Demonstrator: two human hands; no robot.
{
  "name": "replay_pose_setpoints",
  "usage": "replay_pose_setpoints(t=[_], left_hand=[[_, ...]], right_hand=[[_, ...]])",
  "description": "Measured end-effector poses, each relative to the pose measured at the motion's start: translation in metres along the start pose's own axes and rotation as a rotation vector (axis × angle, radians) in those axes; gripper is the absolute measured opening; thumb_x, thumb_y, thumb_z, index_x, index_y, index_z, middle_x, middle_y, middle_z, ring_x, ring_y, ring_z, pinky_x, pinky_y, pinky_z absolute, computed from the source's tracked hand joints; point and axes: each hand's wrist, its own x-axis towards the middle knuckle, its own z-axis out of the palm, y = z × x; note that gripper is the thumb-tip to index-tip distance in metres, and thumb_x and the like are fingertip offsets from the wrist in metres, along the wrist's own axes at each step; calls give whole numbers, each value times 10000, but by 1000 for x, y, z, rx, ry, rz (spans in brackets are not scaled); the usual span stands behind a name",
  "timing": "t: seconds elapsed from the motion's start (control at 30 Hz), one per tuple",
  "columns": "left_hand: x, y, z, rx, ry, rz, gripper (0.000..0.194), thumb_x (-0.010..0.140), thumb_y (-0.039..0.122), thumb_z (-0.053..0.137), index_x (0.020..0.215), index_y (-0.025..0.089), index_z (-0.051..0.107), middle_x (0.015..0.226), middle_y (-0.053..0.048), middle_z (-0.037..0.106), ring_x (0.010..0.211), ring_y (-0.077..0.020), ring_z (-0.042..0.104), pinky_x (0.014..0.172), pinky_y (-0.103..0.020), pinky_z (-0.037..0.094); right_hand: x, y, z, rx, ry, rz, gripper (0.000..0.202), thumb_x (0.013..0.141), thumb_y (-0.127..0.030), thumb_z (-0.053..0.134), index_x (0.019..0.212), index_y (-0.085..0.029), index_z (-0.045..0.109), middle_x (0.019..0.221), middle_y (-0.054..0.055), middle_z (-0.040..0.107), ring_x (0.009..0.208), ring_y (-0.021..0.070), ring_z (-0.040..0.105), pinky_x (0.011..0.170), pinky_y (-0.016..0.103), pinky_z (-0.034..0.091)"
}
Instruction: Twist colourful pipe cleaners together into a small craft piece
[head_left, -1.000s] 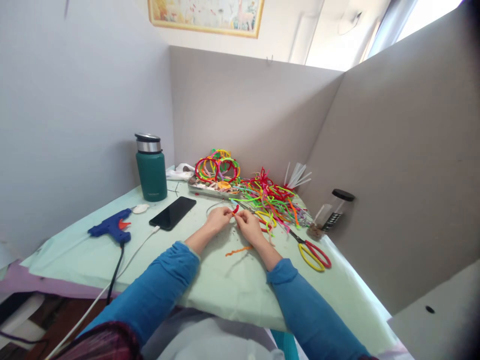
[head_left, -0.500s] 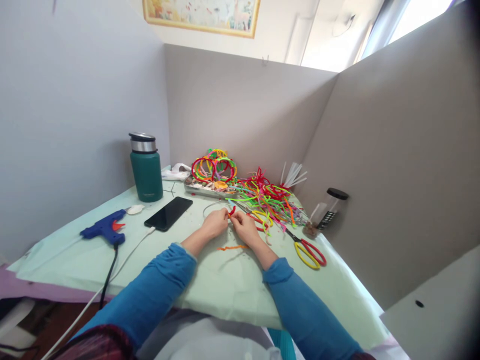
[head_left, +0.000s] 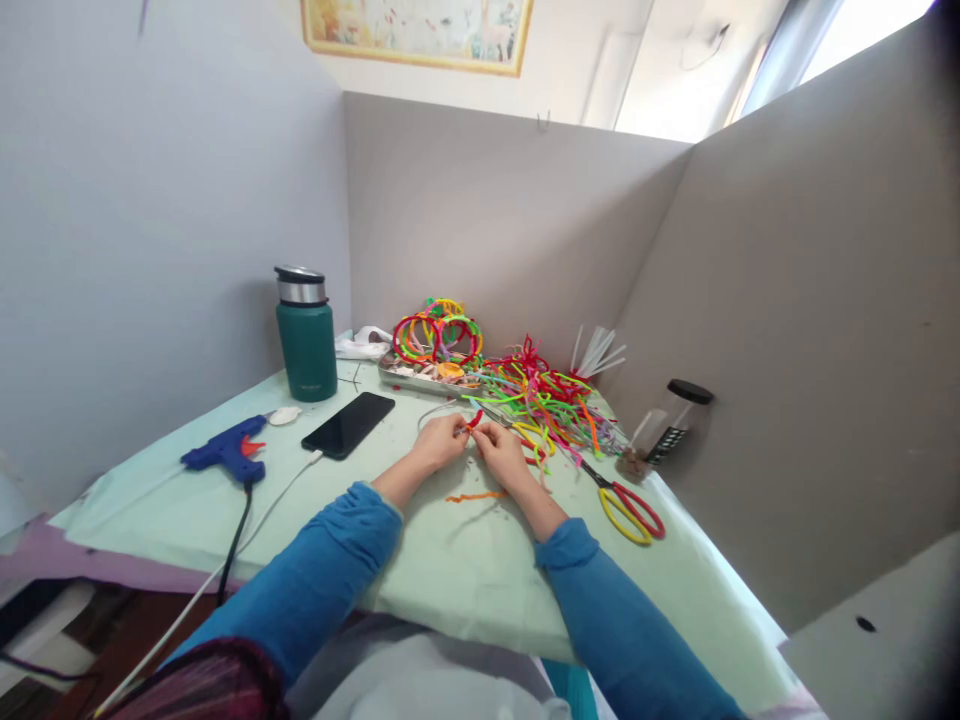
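Both hands meet over the middle of the table, fingertips almost touching. My left hand (head_left: 442, 441) is closed, pinching a small red fuzzy piece (head_left: 475, 420) that sticks up between the hands. The fingers of my right hand (head_left: 499, 450) are pressed together at the lower end of the same piece. Below the hands, an orange fuzzy strip (head_left: 472, 497) lies on the pale green cloth (head_left: 465, 570). Just beyond them is a pile of coloured pipe cleaners (head_left: 540, 395).
Red-and-yellow scissors (head_left: 634, 512) lie right, near a clear jar (head_left: 675, 415). A metal tray (head_left: 420, 382) holds coloured rings (head_left: 416, 338). Left are a phone (head_left: 349, 425), a blue glue gun (head_left: 229, 450) with its cord, and a green bottle (head_left: 307, 350). Grey partitions (head_left: 495, 200) stand around.
The whole view has shifted slightly, so everything appears a little further right. The hands stay together around the red piece, with only small finger movement.
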Motion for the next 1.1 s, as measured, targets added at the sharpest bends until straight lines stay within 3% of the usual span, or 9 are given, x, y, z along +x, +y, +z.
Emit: replay_pose_setpoints(t=[0.47, 0.87, 1.1], left_hand=[[-1, -2, 0, 48, 31, 57, 224, 800, 284, 475, 834, 194, 678, 779, -37, 682, 739, -160, 587, 673, -237, 393], [0, -3, 1, 102, -37, 106, 274, 842, 285, 432, 790, 178, 679, 787, -56, 682, 754, -159, 591, 681, -237, 400], [-4, -2, 0, 69, 68, 90, 220, 816, 269, 480, 984, 209, 610, 851, -40, 674, 804, -173, 601, 721, -254, 429]], right_hand=[[1, 1, 1, 64, 8, 3, 188, 782, -351, 475, 722, -185, 538, 535, -31, 516, 505, 123, 463, 528, 242, 351], [-1, -2, 0, 40, 13, -16, 195, 783, -350, 473, 705, -184, 540, 537, -31, 510, 517, 124, 464, 542, 243, 351], [0, 0, 1, 53, 19, -3, 195, 779, -357, 478, 708, -187, 543, 538, -29, 527, 502, 119, 454, 530, 238, 346]])
